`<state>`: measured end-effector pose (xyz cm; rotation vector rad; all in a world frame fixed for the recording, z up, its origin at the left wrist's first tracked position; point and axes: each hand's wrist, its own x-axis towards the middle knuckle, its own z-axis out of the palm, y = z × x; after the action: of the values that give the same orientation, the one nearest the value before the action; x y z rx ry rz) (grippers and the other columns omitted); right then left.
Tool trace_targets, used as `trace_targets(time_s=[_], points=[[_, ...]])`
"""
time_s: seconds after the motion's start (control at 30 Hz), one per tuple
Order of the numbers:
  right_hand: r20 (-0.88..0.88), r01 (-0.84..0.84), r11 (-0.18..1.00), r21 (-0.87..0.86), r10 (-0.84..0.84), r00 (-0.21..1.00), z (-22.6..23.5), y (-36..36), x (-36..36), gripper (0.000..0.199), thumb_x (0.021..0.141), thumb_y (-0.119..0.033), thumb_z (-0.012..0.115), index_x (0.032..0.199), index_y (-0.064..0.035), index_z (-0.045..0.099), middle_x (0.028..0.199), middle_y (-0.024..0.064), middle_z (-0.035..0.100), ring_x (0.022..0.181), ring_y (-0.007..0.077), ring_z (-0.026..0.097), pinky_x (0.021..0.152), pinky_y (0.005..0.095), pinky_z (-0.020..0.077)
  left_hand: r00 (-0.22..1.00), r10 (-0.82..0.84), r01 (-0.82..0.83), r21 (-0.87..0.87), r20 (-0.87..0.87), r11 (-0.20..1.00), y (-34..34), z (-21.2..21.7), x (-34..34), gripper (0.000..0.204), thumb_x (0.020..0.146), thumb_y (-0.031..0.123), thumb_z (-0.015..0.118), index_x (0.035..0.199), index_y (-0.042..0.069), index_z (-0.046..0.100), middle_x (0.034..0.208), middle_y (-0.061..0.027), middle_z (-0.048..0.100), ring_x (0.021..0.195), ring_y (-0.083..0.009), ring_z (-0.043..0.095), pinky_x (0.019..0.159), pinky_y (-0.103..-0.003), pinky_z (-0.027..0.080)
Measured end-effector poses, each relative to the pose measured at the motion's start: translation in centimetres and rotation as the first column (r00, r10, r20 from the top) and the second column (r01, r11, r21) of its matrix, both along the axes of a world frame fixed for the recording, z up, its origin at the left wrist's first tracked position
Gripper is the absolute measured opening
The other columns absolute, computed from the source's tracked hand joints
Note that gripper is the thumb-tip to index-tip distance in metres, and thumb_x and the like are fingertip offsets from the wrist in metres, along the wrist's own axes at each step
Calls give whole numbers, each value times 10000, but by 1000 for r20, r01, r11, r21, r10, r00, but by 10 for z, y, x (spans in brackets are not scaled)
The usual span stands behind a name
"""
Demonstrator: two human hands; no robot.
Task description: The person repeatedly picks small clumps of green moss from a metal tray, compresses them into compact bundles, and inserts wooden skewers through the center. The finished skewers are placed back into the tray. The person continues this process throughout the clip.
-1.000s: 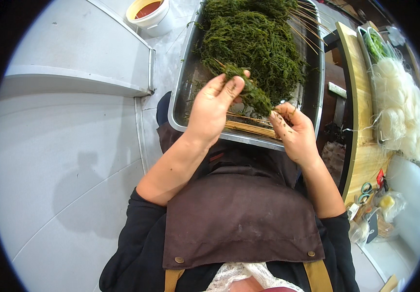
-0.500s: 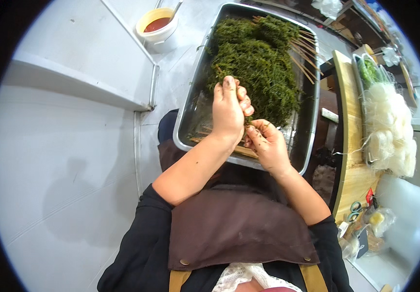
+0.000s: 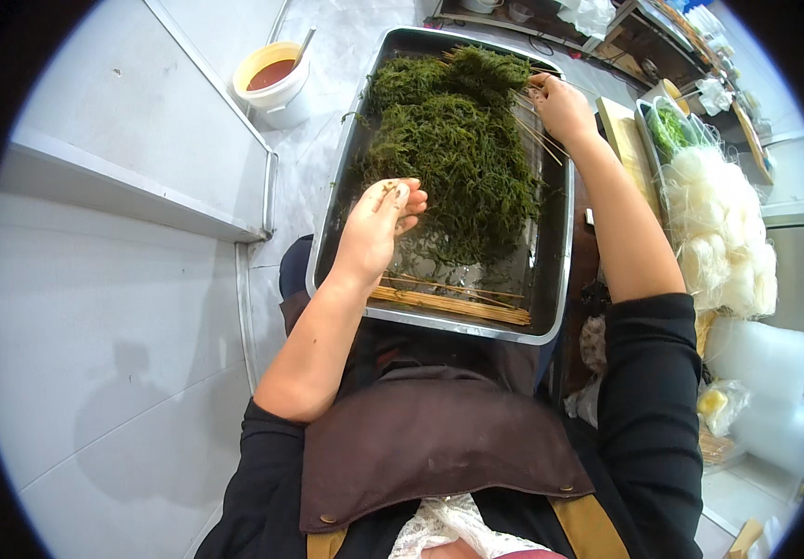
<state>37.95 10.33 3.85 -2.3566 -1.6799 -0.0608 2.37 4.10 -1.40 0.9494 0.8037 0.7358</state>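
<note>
A deep metal tray (image 3: 565, 270) holds a large heap of dark green seaweed (image 3: 449, 154). Thin bamboo skewer ends (image 3: 544, 144) stick out of the heap's right side. Along the tray's near edge lies a bundle of bare bamboo skewers (image 3: 458, 306). My left hand (image 3: 383, 219) hovers over the tray's left part, fingers half curled and a little apart, with dark green bits on them and nothing held that I can see. At the far right, my right hand (image 3: 558, 104) has its fingers closed around a skewer end beside the heap; the fingertips are partly hidden.
A white tub of red-orange sauce (image 3: 272, 82) with a spoon handle stands on the floor, far left. White panels (image 3: 122, 279) run along the left. To the right are a wooden board (image 3: 627, 149), a tray with pale noodle bundles (image 3: 723, 224) and green leaves (image 3: 670, 130).
My hands, together over the heap before, are now apart. The right reached to the far right skewer ends; the left drew back slightly left and nearer. The whole view shifted somewhat.
</note>
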Motion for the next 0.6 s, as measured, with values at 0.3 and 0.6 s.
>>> trace_targets(time_s=[0.3, 0.6], points=[[0, -236, 920, 313, 249, 969, -31, -83, -48, 194, 942, -209, 679, 1099, -117, 745, 1071, 124, 732, 1022, 327, 693, 919, 441, 553, 991, -19, 36, 125, -136, 991, 0, -18, -45, 296, 1114, 222, 492, 1305, 31, 613, 1183, -62, 689, 1084, -133, 649, 949, -282, 512], [66, -381, 911, -157, 395, 916, -79, -150, -169, 475, 846, -424, 790, 1161, -76, 720, 999, 107, 669, 1019, 310, 646, 911, 422, 533, 992, -45, 65, 163, -121, 984, -13, -15, -42, 265, 1092, 202, 541, 1250, 19, 649, 1104, -52, 702, 1014, -125, 655, 900, -268, 505]])
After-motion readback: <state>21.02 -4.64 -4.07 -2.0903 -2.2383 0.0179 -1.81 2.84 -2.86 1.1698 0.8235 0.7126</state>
